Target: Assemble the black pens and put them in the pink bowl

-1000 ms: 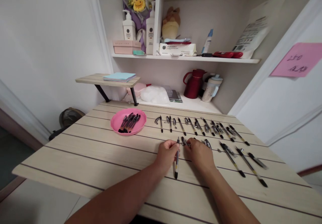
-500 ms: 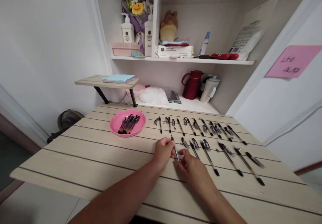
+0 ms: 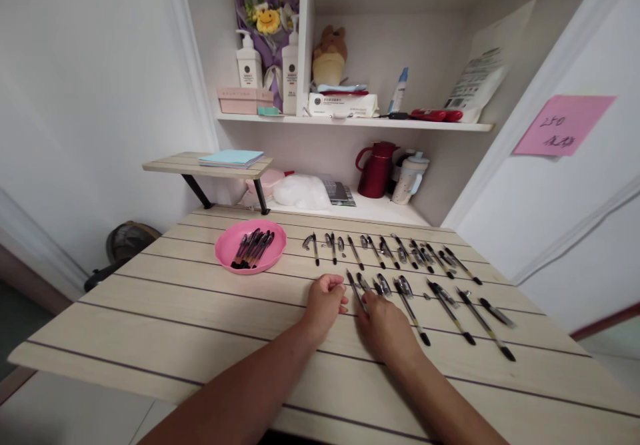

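Observation:
My right hand (image 3: 385,325) grips a slim pen (image 3: 354,286) near its lower end, and the pen slants up to the left over the wooden table. Just left of it is my left hand (image 3: 323,308), apart from the pen, its thumb and forefinger pressed together; whatever lies between them is hidden. Beyond my right hand are loose clear caps (image 3: 383,284), and an uncapped pen (image 3: 413,313) lies to its right. Farther back, a row of pens with caps beside them includes one pen (image 3: 355,252). Several pens (image 3: 254,248) sit in a pink dish (image 3: 223,258).
The slatted table (image 3: 165,312) reaches back to a white shelf unit. A small raised stand (image 3: 185,164) holds blue paper (image 3: 231,158) at the back left. A red jug (image 3: 376,170) and a pale cup (image 3: 410,177) stand behind the table. More pens (image 3: 485,325) lie at right.
The pen has left my left hand's fingers and moved slightly right in my right hand. My right hand has shifted up towards the caps. The view has turned slightly.

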The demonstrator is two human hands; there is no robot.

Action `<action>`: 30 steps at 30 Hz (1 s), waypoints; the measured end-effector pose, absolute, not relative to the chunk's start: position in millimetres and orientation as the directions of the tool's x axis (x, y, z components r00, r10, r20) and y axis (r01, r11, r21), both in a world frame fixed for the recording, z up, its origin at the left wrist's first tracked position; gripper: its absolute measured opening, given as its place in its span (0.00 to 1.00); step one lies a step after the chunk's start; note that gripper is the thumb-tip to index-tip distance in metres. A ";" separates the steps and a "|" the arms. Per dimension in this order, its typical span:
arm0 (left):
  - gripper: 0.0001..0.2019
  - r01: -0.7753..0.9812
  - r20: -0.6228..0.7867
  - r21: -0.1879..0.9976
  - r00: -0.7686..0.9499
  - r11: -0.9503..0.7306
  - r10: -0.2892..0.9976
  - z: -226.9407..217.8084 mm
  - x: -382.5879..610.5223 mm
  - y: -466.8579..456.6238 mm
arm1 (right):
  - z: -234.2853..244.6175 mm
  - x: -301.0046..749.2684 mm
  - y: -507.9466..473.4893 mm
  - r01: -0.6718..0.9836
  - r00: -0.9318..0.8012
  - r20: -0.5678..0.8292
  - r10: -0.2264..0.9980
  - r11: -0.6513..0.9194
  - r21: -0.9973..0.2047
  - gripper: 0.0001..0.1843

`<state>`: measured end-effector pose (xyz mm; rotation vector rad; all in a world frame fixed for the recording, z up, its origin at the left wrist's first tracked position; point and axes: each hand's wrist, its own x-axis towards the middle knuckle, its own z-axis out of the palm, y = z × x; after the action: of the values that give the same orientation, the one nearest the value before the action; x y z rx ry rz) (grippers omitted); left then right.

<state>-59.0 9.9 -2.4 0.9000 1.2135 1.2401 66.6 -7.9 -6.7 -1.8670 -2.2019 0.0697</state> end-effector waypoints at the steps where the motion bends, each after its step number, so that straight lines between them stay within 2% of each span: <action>1: 0.09 -0.194 -0.173 0.969 -0.083 0.155 0.981 -2.6 -58.9 9.9 | -6.3 66.4 -8.9 0.968 -0.138 0.158 0.978 0.167 -0.186 0.08; 6: 0.09 -0.198 -0.176 0.967 -0.077 0.158 0.981 -2.5 -59.3 9.3 | -2.2 66.3 -13.6 0.979 -0.107 0.131 0.986 0.127 -0.156 0.07; 21: 0.09 -0.190 -0.164 0.970 -0.061 0.150 0.984 -5.9 -60.5 9.0 | -1.8 63.2 -12.2 0.977 -0.026 0.089 0.996 0.045 -0.211 0.09; 30: 0.09 -0.182 -0.157 0.973 -0.062 0.143 0.986 -5.0 -60.2 8.7 | -0.5 62.2 -16.6 0.979 -0.042 0.148 0.988 0.070 -0.190 0.08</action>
<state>-60.2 8.7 -5.0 0.9312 1.1993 1.2303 62.2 -16.6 -0.5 -1.9919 -2.1080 0.0536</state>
